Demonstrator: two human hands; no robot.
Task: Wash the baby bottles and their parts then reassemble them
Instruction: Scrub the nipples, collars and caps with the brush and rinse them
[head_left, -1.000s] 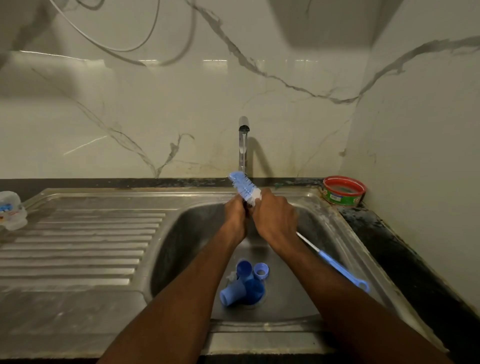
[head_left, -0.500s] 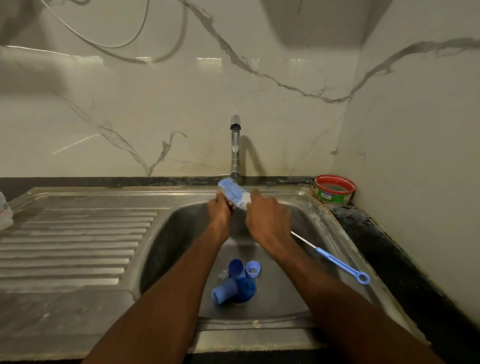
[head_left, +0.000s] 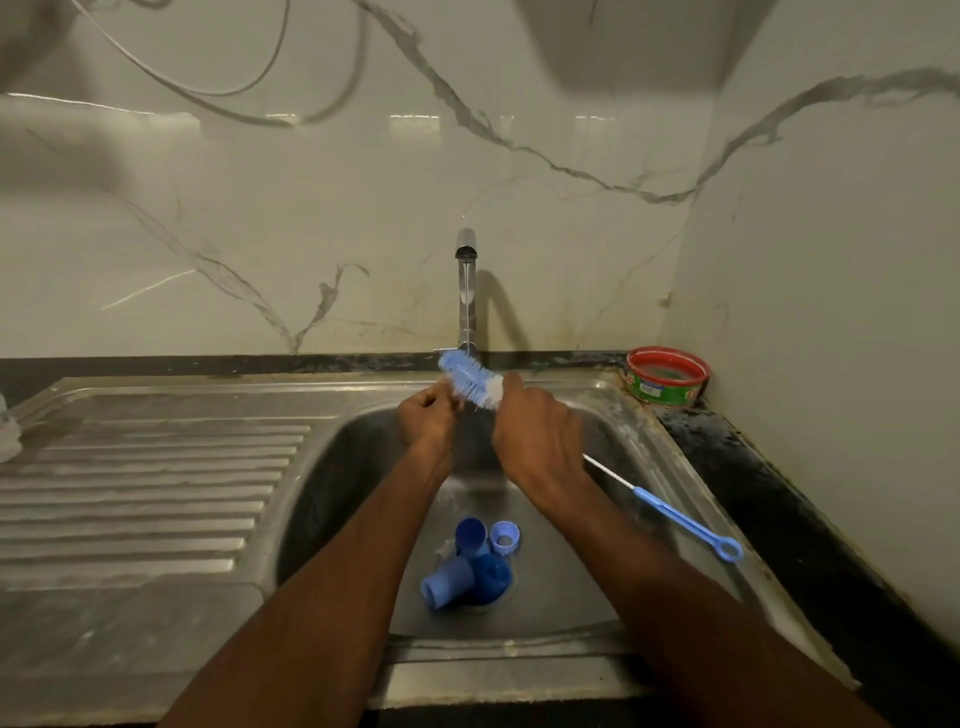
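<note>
My right hand (head_left: 537, 431) grips a blue bottle brush (head_left: 470, 380) by its wire shaft; the blue handle (head_left: 685, 525) sticks out behind my wrist over the sink's right side. My left hand (head_left: 428, 415) has its fingers curled against the bristles under the tap (head_left: 466, 291), where a thin stream of water runs. Whether it holds a small part is hidden. Several blue bottle parts (head_left: 470, 564), caps and rings, lie around the drain at the bottom of the steel sink (head_left: 613, 587).
A ribbed steel draining board (head_left: 145, 483) lies left of the basin, with a clear bottle (head_left: 6, 431) at its far left edge. A red-rimmed green tub (head_left: 667, 376) sits in the back right corner on the dark counter. Marble walls close in behind and at the right.
The view has drifted right, pushing the clear bottle nearly out of frame at the left. Both hands and the brush stay under the tap with only small shifts.
</note>
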